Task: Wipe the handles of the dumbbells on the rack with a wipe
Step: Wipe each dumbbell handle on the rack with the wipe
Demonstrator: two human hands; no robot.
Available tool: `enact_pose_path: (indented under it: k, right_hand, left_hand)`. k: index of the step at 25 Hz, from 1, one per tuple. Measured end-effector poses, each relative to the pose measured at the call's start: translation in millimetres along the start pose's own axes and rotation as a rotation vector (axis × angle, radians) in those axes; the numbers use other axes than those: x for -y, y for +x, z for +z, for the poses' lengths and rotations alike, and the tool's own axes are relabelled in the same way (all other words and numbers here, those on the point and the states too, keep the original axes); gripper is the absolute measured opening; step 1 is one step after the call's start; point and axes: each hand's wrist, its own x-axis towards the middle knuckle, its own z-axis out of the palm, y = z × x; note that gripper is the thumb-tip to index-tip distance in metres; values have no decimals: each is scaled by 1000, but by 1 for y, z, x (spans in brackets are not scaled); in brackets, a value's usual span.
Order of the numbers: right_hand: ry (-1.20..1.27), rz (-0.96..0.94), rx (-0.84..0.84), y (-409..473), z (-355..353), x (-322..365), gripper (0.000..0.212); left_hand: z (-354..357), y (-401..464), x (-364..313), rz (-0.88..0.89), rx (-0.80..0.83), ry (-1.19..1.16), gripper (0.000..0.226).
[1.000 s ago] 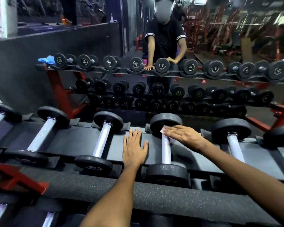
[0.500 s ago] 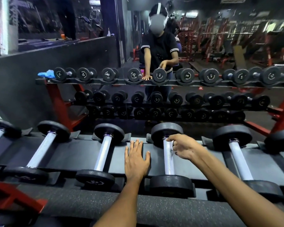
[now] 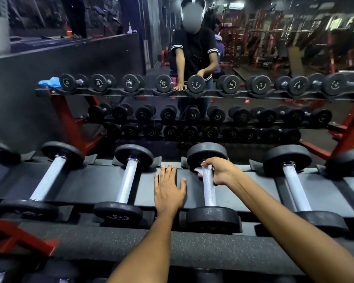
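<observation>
Gripping the far end of a knurled steel handle (image 3: pixel 209 188), the right hand (image 3: pixel 219 172) has its fingers curled round the bar just below the far weight head, at about one o'clock from the middle of the view, and a small white wipe (image 3: pixel 198 170) shows crumpled between those fingers and the metal. That handle belongs to a dumbbell (image 3: pixel 212 218) lying lengthwise on the top tier of the rack (image 3: pixel 86 180), its near black head at roughly five o'clock from the hand and its far head directly behind the knuckles. At nine o'clock from this dumbbell the left hand (image 3: pixel 169 189) lies flat on the black tier surface, palm down, fingers straight and slightly spread, holding nothing; it sits between this dumbbell and the next one over. That neighbouring dumbbell (image 3: pixel 129 181) lies parallel at nine o'clock, and another (image 3: pixel 47 178) lies beyond it further toward nine o'clock. At three o'clock from the gripped bar a fourth dumbbell (image 3: pixel 296 188) rests in the same way, apart from the right forearm, which crosses in front of the rack's padded front edge. Toward twelve o'clock a mirror wall (image 3: pixel 49 62) reflects the three tiers of the rack with their rows of black dumbbells, a blue cloth (image 3: pixel 49 82) at the left end of the top tier, and a person in a dark shirt (image 3: pixel 194 56).
</observation>
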Motion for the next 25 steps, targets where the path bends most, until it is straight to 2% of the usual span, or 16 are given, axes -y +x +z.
enact_pose_path:
  k: [2,5,7,9,12,15,17,19,21,22,23,25]
  right_hand:
    - [-17,-40,-17,1,2,1,5]
    - [-51,-164,-88,3,8,1,16]
    - [-40,-82,-60,3,5,2,3]
    - [-28,6,-9,1,-2,4,13]
    - [-62,-62,-16,2,-5,13,12]
    - [14,74,73,4,-13,11,8]
    - [13,78,121,2,-22,4,7]
    - [-111,-76,9,1,-32,-5,10]
    - [-221,-373,-107,-6,-38,-9,20]
    - [-298,-536,-103,-11,-37,-8,21]
    - [-448,-729,-85,-14,-33,-4,23]
    - [-1028,-1145,62,-16,-19,10,29]
  left_hand:
    - [0,0,0,-4,-3,-7,59]
    - [1,1,-1,9,-16,-5,59]
    - [0,0,0,2,-12,3,59]
    - [-1,-1,0,-6,4,-1,59]
    - [-1,0,-1,-13,2,-4,59]
    - [-1,0,-1,-8,2,-1,59]
    - [-3,-1,-1,-15,18,-5,59]
    - [-2,1,-1,-17,17,-2,59]
    - [0,1,0,-19,21,0,60]
    - [1,1,1,-22,19,0,60]
    - [1,2,1,-23,16,-1,60]
    - [1,2,2,-10,8,3,59]
